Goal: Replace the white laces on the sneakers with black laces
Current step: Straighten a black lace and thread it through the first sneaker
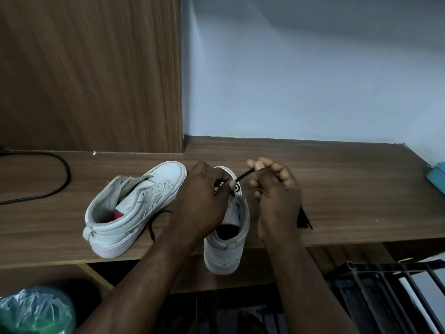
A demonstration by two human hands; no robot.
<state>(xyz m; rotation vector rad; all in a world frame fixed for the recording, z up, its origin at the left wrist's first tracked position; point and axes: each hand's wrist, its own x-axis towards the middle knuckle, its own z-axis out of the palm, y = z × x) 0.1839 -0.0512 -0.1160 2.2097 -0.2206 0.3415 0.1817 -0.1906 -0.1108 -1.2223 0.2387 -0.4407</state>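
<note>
step: threading black lace (244, 175) into sneaker (231, 249). right hand (277, 191) pinches black lace; left hand (204, 201) grips sneaker, apparently at an eyelet. next: pull black lace through.

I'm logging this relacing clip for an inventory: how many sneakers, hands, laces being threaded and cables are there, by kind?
Sneakers: 2, unlaced sneaker and held sneaker
Hands: 2, left hand and right hand
Black lace pinched between the hands: 1
Black cable: 1
Total: 6
</note>
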